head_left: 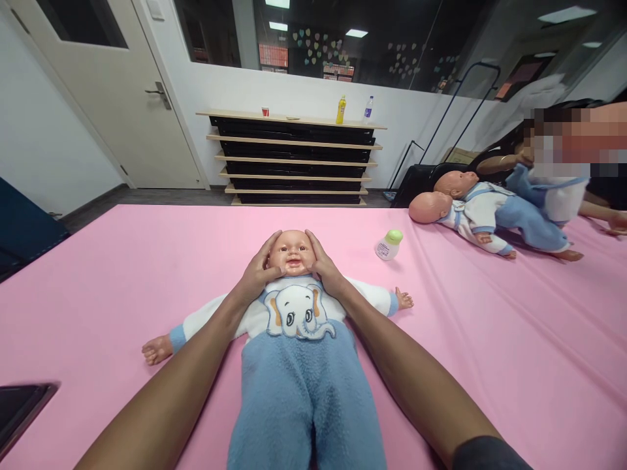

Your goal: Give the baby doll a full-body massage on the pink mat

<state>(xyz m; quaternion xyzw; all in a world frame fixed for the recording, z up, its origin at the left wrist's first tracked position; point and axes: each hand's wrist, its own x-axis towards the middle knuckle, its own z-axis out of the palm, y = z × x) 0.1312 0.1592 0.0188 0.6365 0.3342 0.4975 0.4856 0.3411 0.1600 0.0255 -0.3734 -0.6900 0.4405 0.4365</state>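
Note:
A baby doll [298,365] lies face up on a pink-covered table [117,261], arms spread to both sides. It wears a white top with an elephant patch and blue fleece trousers. My left hand [258,269] cups the left side of its head, thumb by the chin and fingers up along the temple. On the opposite side, my right hand [327,266] curves round the head in the same way, thumb near the jaw. The doll's smiling face shows between my hands. A small white bottle with a green cap [389,245] stands tilted-looking to the right, beyond the doll's arm.
Two more dolls [526,225] in similar clothes lie at the right, beside another person [514,160] handling blue-and-white clothing. A dark flat device [22,411] sits at the left edge. Behind the table stand stacked boards [294,156] with bottles on top, and a door [112,98].

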